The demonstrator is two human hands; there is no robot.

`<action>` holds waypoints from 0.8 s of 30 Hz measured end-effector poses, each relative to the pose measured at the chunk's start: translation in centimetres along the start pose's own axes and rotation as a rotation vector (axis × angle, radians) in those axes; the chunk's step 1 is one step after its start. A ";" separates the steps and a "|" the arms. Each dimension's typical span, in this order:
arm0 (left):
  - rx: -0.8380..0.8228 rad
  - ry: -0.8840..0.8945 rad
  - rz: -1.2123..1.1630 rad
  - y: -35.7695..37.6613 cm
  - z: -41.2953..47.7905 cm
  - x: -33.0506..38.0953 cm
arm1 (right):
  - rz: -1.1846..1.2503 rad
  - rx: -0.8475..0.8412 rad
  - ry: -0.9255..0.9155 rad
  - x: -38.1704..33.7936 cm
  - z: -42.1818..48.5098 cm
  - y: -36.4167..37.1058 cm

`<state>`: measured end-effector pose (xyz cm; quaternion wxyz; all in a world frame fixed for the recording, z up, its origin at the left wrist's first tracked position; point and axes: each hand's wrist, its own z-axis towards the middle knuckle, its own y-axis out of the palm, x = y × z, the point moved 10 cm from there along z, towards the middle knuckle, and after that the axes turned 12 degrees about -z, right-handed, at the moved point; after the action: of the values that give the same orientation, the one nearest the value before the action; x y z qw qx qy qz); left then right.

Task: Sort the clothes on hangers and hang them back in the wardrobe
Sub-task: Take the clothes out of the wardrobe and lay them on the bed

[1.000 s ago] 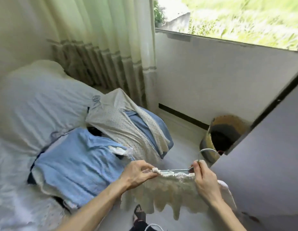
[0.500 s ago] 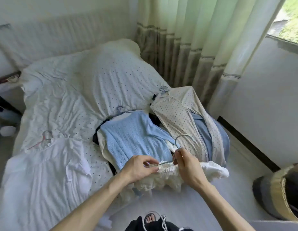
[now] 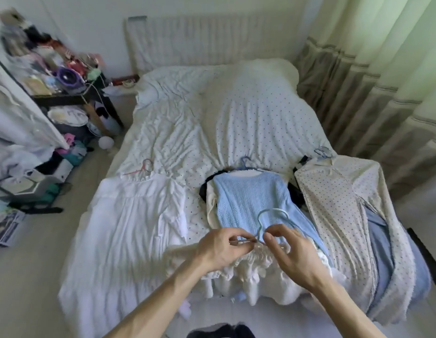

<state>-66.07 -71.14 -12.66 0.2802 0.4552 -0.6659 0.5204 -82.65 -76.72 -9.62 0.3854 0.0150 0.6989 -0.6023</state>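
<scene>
The bed (image 3: 236, 113) now fills the view; left hand (image 3: 220, 250) and right hand (image 3: 293, 256) still pinch the hanger (image 3: 273, 210).

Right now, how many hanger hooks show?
4: one pinched by left hand and right hand; one above the white dress; one above the blue top; one atop the dotted robe. Others possibly hidden.

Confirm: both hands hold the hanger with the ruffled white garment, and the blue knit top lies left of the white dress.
Not quite. In the head view the blue knit top lies right of the white dress, not left. The left hand and right hand do hold the hanger with the ruffled white garment.
</scene>
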 end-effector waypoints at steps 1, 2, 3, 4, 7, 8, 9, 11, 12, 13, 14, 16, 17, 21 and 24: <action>0.036 -0.011 0.005 -1.5 -0.5 -0.7 | -0.060 -0.023 -0.010 0.2 0.5 0.4; 0.069 -0.017 0.000 -3.0 -1.1 -1.2 | -0.124 -0.057 -0.011 0.5 1.0 1.0; 0.099 -0.023 -0.014 -4.4 -1.7 -1.7 | -0.182 -0.108 -0.004 1.0 1.4 1.8; 0.121 -0.019 -0.040 -5.8 -2.4 -2.0 | -0.214 -0.170 0.009 1.4 1.7 2.6; 0.157 -0.024 -0.143 -9.0 -3.8 -2.5 | -0.205 -0.338 0.037 1.9 1.9 5.0; 0.176 -0.032 -0.157 -10.0 -4.2 -2.8 | -0.201 -0.360 0.027 1.7 2.0 5.4; 0.206 -0.041 -0.164 -11.1 -4.5 -3.1 | -0.184 -0.366 0.011 1.4 2.1 5.8; 0.292 -0.050 -0.205 -13.6 -5.0 -3.9 | -0.166 -0.352 0.000 1.2 2.2 6.4; 0.342 -0.052 -0.216 -14.9 -5.4 -4.2 | -0.150 -0.341 0.014 1.1 2.2 6.6; 0.386 -0.052 -0.208 -15.9 -5.7 -4.5 | -0.116 -0.325 0.032 1.0 2.4 6.9; 0.419 -0.044 -0.188 -16.7 -6.0 -4.5 | -0.078 -0.303 0.046 0.8 2.6 6.9; 0.488 -0.045 -0.157 -18.1 -6.4 -4.6 | -0.022 -0.268 0.056 0.3 2.9 7.0; 0.528 -0.056 -0.151 -18.8 -6.6 -4.8 | 0.001 -0.263 0.052 -0.1 3.1 7.3; 0.590 -0.135 -0.140 -21.9 -7.2 -5.8 | 0.036 -0.335 -0.025 -2.7 3.5 9.3; 0.517 -0.202 -0.158 -24.3 -8.5 -7.4 | 0.029 -0.396 -0.091 -5.5 4.0 11.7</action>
<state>-41.98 -61.86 -5.72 0.1268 0.6116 -0.4980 0.6016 -71.00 -74.47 -16.17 0.4207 -0.0782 0.7852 -0.4477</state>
